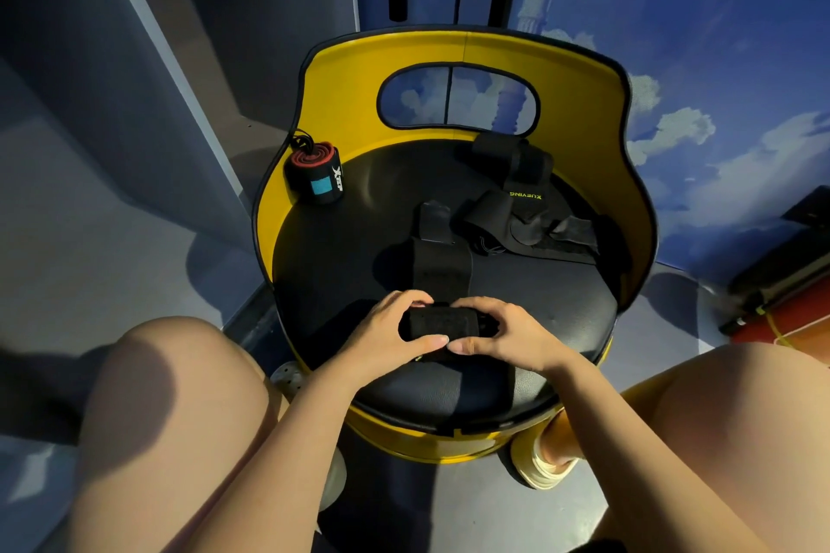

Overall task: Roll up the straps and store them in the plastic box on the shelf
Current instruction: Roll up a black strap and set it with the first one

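My left hand (386, 330) and right hand (503, 335) both grasp the black strap (438, 321), fingers curled over the rolled part, thumbs underneath, tips nearly meeting at 6 o'clock of the roll. Two-hand grip keeps the coil tight and square so it won't telescope sideways.

Unrolled tail (442, 265) runs from the roll toward 12 o'clock, flat on the seat (350, 238). Flat layout lets the roll advance w/o twisting. Judgement: roughly half of this strap rolled; remaining step is to roll fwd along the tail and secure the end.

Finished roll (313, 175), red/black w/ blue patch, stands on end at approx. 10 o'clock on the seat, against the yellow backrest (584, 103); parked there so it can't roll off.

Loose straps (525, 211), black, one w/ yellow-green lettering, piled at approx. 1 o'clock, not yet rolled, well apart from my hands.

Plastic box and shelf: not in view. Storage step not started, as I judge it.
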Motion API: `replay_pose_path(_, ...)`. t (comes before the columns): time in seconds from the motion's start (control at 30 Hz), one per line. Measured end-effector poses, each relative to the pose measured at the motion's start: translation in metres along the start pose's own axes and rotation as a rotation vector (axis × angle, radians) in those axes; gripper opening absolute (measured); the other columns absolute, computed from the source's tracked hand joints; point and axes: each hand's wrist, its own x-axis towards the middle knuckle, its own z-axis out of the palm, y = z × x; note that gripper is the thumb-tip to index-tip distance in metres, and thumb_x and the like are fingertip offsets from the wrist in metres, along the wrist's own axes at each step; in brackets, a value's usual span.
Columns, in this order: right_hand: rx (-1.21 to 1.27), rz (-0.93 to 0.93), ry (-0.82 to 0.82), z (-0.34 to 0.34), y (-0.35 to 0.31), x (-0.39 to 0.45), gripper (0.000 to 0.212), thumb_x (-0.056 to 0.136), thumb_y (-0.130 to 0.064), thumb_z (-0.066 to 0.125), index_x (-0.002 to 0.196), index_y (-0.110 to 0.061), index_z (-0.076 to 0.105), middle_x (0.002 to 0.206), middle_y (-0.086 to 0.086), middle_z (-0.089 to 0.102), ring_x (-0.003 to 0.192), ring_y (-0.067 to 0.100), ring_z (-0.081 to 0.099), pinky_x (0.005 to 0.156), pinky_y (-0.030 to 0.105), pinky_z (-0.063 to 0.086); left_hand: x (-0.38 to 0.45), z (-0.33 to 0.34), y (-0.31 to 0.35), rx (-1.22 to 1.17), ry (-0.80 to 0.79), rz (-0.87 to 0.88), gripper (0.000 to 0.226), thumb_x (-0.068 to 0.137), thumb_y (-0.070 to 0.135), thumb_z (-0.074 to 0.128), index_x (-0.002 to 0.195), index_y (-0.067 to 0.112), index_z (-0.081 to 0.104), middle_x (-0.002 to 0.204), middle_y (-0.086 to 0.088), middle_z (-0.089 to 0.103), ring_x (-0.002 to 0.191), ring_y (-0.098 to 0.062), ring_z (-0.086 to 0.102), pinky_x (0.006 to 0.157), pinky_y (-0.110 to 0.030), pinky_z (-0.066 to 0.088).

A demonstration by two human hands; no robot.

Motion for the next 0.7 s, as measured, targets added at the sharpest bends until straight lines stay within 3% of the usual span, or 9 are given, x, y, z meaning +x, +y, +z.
replay_pose_path(0.1,0.042,0.025,-0.005,-0.001,0.001,0.003,0.055,0.063,-0.056,0.073,0.112,-0.035,0.06,0.105,-0.012,0.062,0.1,0.004,0.058,0.089,0.021,0.044,-0.002,0.001,-0.001,-0.016,-0.012,0.039,0.051,0.075,0.033,0.075,0.117,0.038,0.046,0.121,0.017,0.044,0.113,-0.004,0.043,0.089,-0.023,0.035)
replay_pose_path(0.2,0.057,0.043,0.004,0.0,0.0,0.005,0.049,0.072,-0.045,0.075,0.116,-0.03,0.059,0.11,-0.009,0.056,0.105,0.007,0.054,0.089,0.019,0.041,0.001,0.0,-0.003,-0.039,-0.011,0.021,0.048,0.076,0.031,0.074,0.116,0.038,0.048,0.118,0.018,0.046,0.112,-0.004,0.043,0.088,-0.023,0.035)
replay_pose_path(0.33,-0.015,-0.054,0.107,0.006,-0.006,0.001,0.053,0.08,-0.038,0.07,0.128,-0.027,0.051,0.12,-0.009,0.047,0.112,0.0,0.045,0.09,0.005,0.033,0.007,-0.004,-0.003,-0.067,-0.044,-0.033,0.042,0.08,0.034,0.07,0.114,0.042,0.048,0.113,0.019,0.047,0.112,-0.007,0.045,0.089,-0.027,0.038)
replay_pose_path(0.53,-0.253,-0.232,0.165,0.014,-0.004,-0.007,0.069,0.073,-0.049,0.073,0.132,-0.027,0.045,0.125,-0.01,0.038,0.12,0.008,0.04,0.103,0.02,0.034,0.015,-0.004,-0.005,-0.139,-0.089,-0.146,0.041,0.083,0.041,0.064,0.121,0.038,0.048,0.123,0.008,0.048,0.116,-0.011,0.043,0.096,-0.03,0.039)
replay_pose_path(0.7,-0.265,-0.221,0.151,0.013,-0.004,-0.007,0.071,0.07,-0.039,0.079,0.132,-0.024,0.047,0.124,-0.008,0.04,0.118,0.011,0.041,0.102,0.023,0.036,0.016,-0.003,-0.003,-0.153,-0.129,-0.21,0.046,0.085,0.046,0.06,0.128,0.037,0.046,0.132,0.004,0.042,0.12,-0.013,0.038,0.093,-0.028,0.033)
